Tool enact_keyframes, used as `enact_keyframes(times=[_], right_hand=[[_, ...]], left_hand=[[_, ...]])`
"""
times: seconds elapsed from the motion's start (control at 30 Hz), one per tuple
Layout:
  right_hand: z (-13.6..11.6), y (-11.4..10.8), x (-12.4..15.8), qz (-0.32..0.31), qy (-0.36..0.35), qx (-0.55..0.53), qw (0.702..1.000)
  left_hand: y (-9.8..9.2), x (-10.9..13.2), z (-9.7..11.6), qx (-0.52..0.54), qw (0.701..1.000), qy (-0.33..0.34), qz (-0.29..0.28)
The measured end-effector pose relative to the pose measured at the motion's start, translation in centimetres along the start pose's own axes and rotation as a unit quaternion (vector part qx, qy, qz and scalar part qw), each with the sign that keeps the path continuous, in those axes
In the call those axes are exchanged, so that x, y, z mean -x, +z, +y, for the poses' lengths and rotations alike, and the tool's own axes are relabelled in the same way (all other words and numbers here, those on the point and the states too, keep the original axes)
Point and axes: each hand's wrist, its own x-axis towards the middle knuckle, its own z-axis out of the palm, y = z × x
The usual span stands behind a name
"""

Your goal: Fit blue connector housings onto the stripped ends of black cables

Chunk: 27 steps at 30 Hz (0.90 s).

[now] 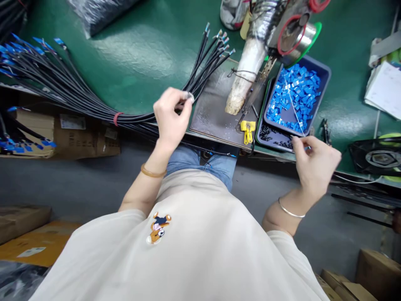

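My left hand (171, 119) is closed in a pinch over the bundle of black cables (134, 119), seemingly on one cable; its fingers partly hide the grip. Something whitish covers a fingertip. Stripped, tinned wire ends (224, 42) fan out beyond it. At the right, my right hand (318, 165) is pinched at the front corner of a grey tray (326, 77) of blue connectors (294, 94). A bit of blue shows between its fingers, apparently a small connector. A thin pale strand (293, 106) runs across the tray down to those fingers.
A white-wrapped, pointed fixture (247, 75) hangs over a dark mat (216, 104), beside a green-rimmed spool (308, 44). A yellow clip (248, 131) lies at the mat's edge. Small black parts (277, 137) fill a lower tray. Papers (385, 90) and a fan (380, 158) are farther right.
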Motion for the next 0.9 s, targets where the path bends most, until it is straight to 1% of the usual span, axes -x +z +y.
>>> enact_keyframes(times=[0.03,0.07,0.1,0.13,0.2,0.23,0.27,0.3,0.4,0.47,0.53,0.57,0.6,0.67,0.73,0.77,0.87,0.9], right_hand=[[1.0,0.7,-0.9,-0.081,-0.03,0.024,0.996],[1.9,1.2,-1.7,-0.086,-0.025,0.053,0.995],[2.6,1.6,-2.4,-0.126,-0.02,0.063,0.99],[2.9,1.9,-3.0,-0.166,0.0,0.071,0.984],[2.7,1.9,-3.6,-0.243,0.049,0.096,0.964],[2.3,1.8,-3.7,-0.269,0.07,0.114,0.954],[1.8,1.6,-3.6,-0.282,0.083,0.132,0.947],[1.3,1.3,-3.4,-0.288,0.091,0.141,0.943],[0.2,0.8,-2.8,-0.283,0.103,0.146,0.942],[0.1,0.6,-2.7,-0.275,0.116,0.149,0.943],[0.2,0.4,-2.9,-0.281,0.129,0.146,0.94],[0.2,0.4,-3.1,-0.288,0.133,0.141,0.938],[0.2,0.3,-3.2,-0.295,0.134,0.134,0.937],[0.2,0.3,-3.4,-0.302,0.134,0.117,0.937],[0.2,0.5,-3.4,-0.292,0.14,0.106,0.94],[0.2,0.6,-3.3,-0.281,0.146,0.103,0.943],[0.4,1.1,-2.5,-0.235,0.167,0.105,0.952],[0.4,1.3,-2.1,-0.208,0.174,0.101,0.957]], left_hand=[[-0.1,-1.3,-0.9,-0.032,0.999,0.026,0.005],[-0.1,-2.5,-1.9,-0.059,0.997,0.044,0.0],[-0.1,-3.5,-2.8,-0.081,0.995,0.054,-0.011],[0.0,-4.2,-3.5,-0.101,0.993,0.056,-0.025],[0.1,-4.8,-4.3,-0.148,0.987,0.041,-0.055],[0.1,-4.7,-4.2,-0.17,0.983,0.032,-0.068],[0.1,-4.5,-3.9,-0.191,0.978,0.024,-0.078],[0.0,-4.2,-3.4,-0.207,0.974,0.018,-0.085],[-0.6,-3.0,-1.8,-0.233,0.968,0.008,-0.092],[-1.0,-2.6,-1.2,-0.238,0.969,0.0,-0.072],[-1.3,-2.4,-1.0,-0.242,0.969,-0.009,-0.048],[-1.4,-2.3,-0.9,-0.244,0.969,-0.011,-0.045],[-1.5,-2.3,-0.9,-0.246,0.968,-0.01,-0.053],[-1.3,-2.2,-0.7,-0.254,0.963,-0.003,-0.095],[-1.0,-1.9,-0.4,-0.273,0.951,0.011,-0.141],[-0.8,-1.6,-0.2,-0.287,0.945,0.02,-0.155],[-0.4,-0.6,0.3,-0.323,0.932,0.049,-0.159],[-0.4,-0.2,0.5,-0.329,0.929,0.058,-0.157]])
